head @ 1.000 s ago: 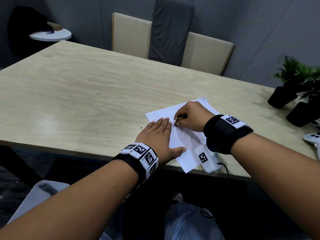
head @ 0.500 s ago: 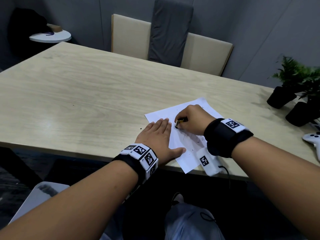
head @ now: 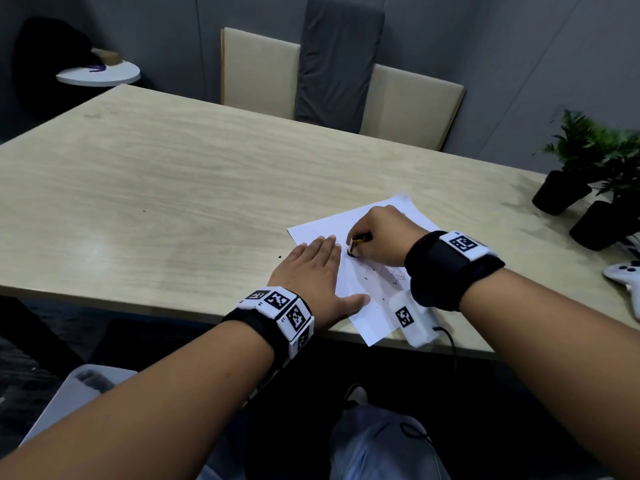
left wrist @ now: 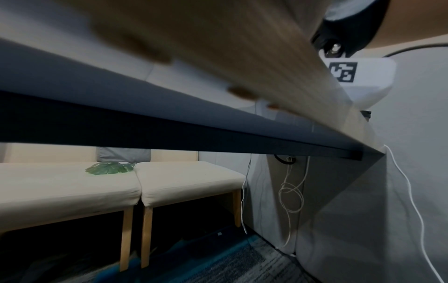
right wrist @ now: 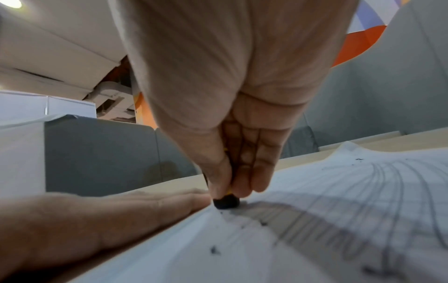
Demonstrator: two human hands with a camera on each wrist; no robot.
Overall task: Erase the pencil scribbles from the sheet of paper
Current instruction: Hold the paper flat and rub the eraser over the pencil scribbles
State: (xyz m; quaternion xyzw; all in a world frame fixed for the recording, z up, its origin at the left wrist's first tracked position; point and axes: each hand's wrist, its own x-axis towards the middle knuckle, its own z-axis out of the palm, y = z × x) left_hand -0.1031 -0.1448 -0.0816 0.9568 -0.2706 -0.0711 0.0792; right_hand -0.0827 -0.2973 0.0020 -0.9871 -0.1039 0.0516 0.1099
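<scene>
A white sheet of paper [head: 360, 306] lies at the near edge of the wooden table, with grey pencil scribbles [head: 391, 273] beside my right wrist. My left hand [head: 313, 271] lies flat, fingers straight, pressing the sheet's left edge. My right hand [head: 377, 239] pinches a small eraser [head: 354, 247] with a yellow sleeve and presses its dark tip onto the paper. The right wrist view shows the black eraser tip [right wrist: 226, 203] on the paper [right wrist: 242, 254], pencil lines [right wrist: 327, 226] and dark crumbs to its right, and my flat left hand [right wrist: 84, 220] next to it.
Potted plants [head: 588, 168] in black pots and a white game controller [head: 623, 278] stand at the table's right end. Beige chairs [head: 259, 71] with a grey cushion line the far side. A small round white table [head: 98, 74] stands far left. The left wrist view looks under the table edge [left wrist: 218, 134].
My right hand with the eraser has shifted slightly back and forth over the sheet, rubbing near my left fingertips. My left hand has stayed flat in place.
</scene>
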